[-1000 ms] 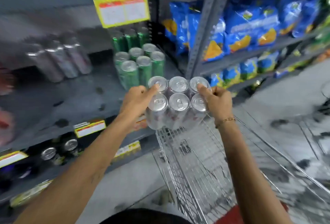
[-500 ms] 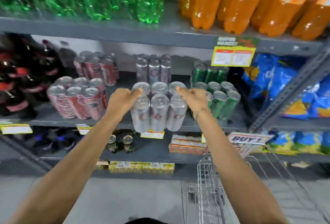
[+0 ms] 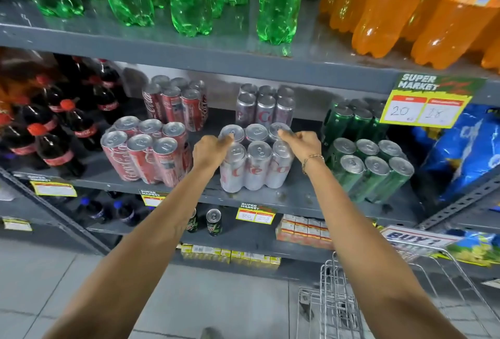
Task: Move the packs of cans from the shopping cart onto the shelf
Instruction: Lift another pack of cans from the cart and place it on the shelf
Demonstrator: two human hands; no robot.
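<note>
Both hands grip the silver pack (image 3: pixel 255 160) sitting on the shelf (image 3: pixel 297 200): left hand (image 3: pixel 209 149) and right hand (image 3: pixel 304 144) on its sides. Red pack (image 3: pixel 146 152) just left, green pack (image 3: pixel 373 168) right.

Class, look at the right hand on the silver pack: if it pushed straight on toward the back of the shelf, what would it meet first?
Probably the second silver pack standing behind the held silver pack. The right hand points that way, though the gap between the packs is hard to judge.
</note>
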